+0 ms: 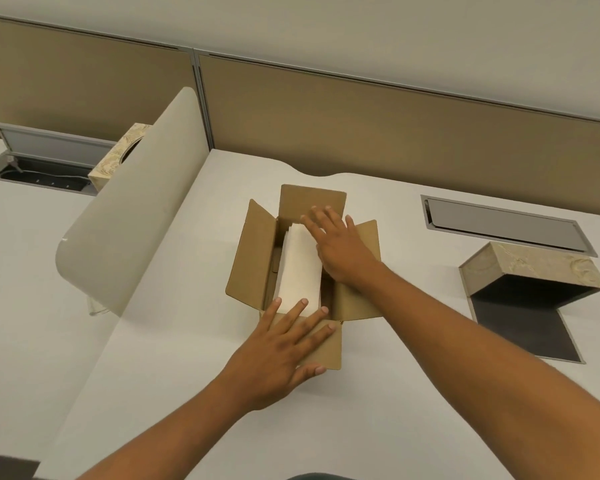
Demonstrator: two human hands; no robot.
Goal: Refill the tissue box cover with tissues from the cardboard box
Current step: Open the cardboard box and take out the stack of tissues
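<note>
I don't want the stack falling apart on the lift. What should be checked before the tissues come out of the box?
1. Flaps of the cardboard box folded clear of the opening: ok.
2. Left hand at the near end of the tissues: ok, fingertips on the stack.
3. Right hand at the far end: ok, but flat on top.
4. Fingers closed around the stack: not ok.
5. Tissue box cover open and empty: ok.
6. Stack depth: cannot tell.

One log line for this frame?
stage: reaching | both hands in open cardboard box on tissues | left hand near end | right hand far end | cover open, empty
</note>
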